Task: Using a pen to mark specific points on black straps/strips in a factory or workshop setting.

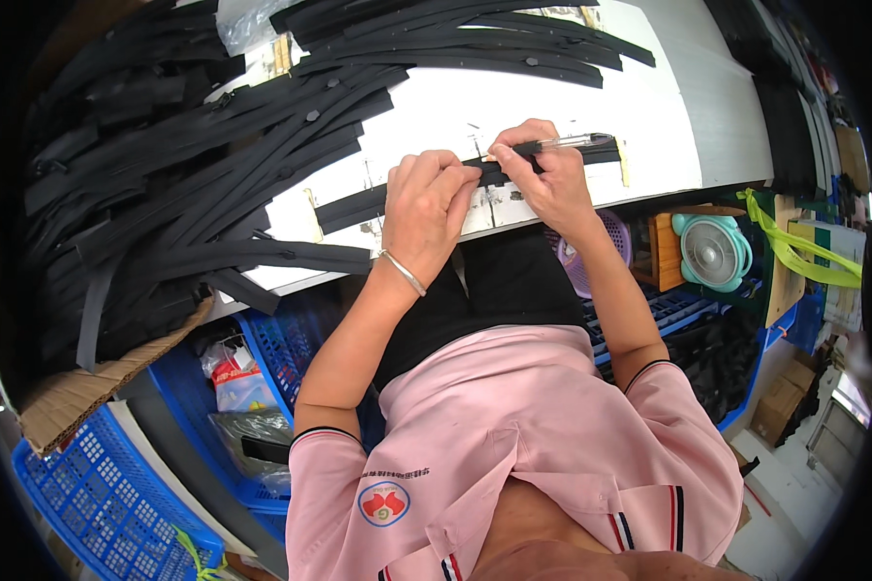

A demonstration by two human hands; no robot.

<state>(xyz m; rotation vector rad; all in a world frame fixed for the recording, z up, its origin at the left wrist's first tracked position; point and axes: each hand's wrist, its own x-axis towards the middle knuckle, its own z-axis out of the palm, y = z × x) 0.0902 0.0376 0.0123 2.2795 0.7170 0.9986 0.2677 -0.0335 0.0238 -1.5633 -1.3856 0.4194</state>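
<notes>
At the lower left a blue plastic crate [107, 494] with a lattice wall is cut off by the dark rim of the view, so what it holds cannot be made out; just right of it a second blue crate [271, 353] holds a crumpled red-and-white packet [234, 382] and clear plastic bags [252, 426] (their contents are too creased to read). Above them a flap of brown cardboard [97, 378] juts from under a big heap of black strips [165, 184] that spills over the left end of the white table [669, 116]. One black strip [358, 205] lies flat along the table's near edge, and the left hand [424, 208] presses down on it, fingers curled shut over its top. Just beside it the right hand [543, 174] pinches a clear pen [572, 142] with a black grip, tip on the same strip. More black strips [475, 44] lie stacked at the table's far side. Under the table to the right stand a purple fan [606, 254], half hidden by the forearm, a teal fan [712, 252], and another blue crate [678, 310], its inside dark and unclear.
</notes>
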